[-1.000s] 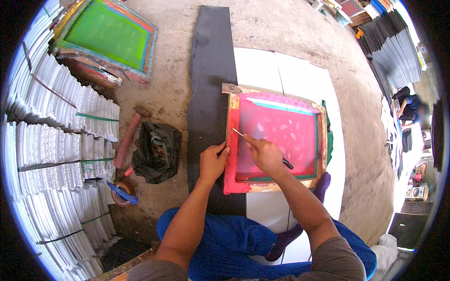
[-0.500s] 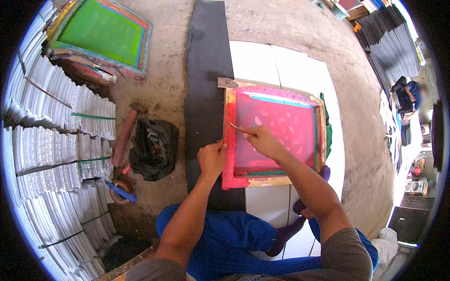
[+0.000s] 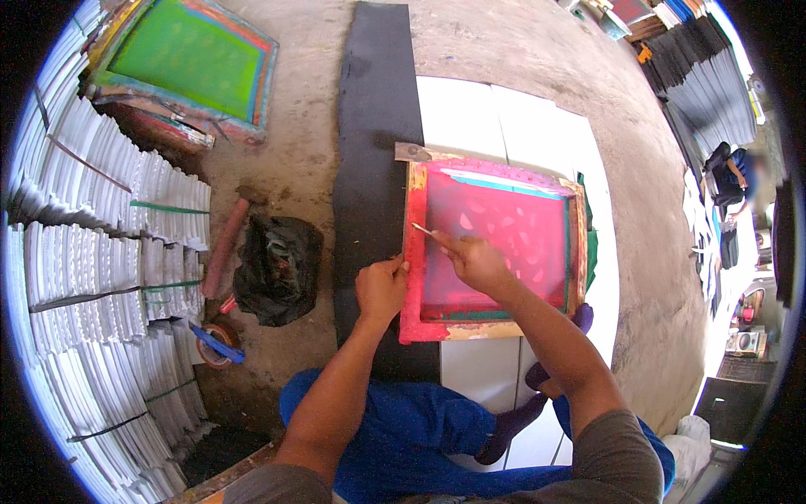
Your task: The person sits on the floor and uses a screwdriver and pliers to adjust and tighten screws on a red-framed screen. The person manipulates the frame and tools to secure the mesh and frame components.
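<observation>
A wooden screen-printing frame (image 3: 414, 302) with a pink-stained mesh (image 3: 508, 252) lies before me over white boards and a dark strip. My left hand (image 3: 380, 288) is closed at its left side, the thumb resting on the red-painted wood. Over the mesh, my right hand (image 3: 477, 259) pinches a thin light-coloured stick-like tool (image 3: 424, 230). The tool's tip meets or hovers just above the frame's left bar; I cannot tell which. Pale petal-like shapes show in the mesh.
Strapped stacks of white sheets (image 3: 92, 260) line the left side. Near them are a black plastic bag (image 3: 280, 269), a reddish roll (image 3: 225, 244) and a tape roll (image 3: 214, 346). A green screen frame (image 3: 189, 59) lies far left. Another person (image 3: 739, 172) sits far right.
My right hand and the tool have shifted slightly down along the frame's left bar. The view has moved a little. My left hand stays at the frame's edge.
</observation>
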### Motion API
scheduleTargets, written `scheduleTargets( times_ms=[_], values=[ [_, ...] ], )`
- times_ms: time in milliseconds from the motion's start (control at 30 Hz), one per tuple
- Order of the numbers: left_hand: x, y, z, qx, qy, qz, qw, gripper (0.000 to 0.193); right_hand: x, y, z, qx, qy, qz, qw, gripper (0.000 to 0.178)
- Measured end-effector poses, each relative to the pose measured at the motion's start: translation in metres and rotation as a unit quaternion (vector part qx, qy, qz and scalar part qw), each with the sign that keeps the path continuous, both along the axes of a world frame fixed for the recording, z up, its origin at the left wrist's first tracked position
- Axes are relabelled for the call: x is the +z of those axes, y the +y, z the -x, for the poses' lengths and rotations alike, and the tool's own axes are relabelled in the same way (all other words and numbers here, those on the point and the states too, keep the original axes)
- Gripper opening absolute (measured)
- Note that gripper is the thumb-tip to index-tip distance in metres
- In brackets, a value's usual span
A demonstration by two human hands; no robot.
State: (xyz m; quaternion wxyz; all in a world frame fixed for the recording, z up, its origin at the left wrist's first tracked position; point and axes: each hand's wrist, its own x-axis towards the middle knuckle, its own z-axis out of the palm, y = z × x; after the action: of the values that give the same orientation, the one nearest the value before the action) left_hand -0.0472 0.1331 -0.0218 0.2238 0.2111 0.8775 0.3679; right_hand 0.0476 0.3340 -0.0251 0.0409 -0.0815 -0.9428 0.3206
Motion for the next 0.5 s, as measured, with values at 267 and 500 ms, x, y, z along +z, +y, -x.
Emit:
scheduleTargets(
  times_ms=[267,500],
  values=[
    [-0.011,-0.004,0.001,0.0,0.0,-0.002,1.0,0.027,0.02,0.007,0.014,-0.133,-0.233,0.332,0.904,0.036],
    [-0.011,-0.005,0.003,0.0,-0.016,-0.042,0.999,0.028,-0.002,0.016,0.008,-0.041,-0.061,0.126,0.989,0.034]
  ],
)
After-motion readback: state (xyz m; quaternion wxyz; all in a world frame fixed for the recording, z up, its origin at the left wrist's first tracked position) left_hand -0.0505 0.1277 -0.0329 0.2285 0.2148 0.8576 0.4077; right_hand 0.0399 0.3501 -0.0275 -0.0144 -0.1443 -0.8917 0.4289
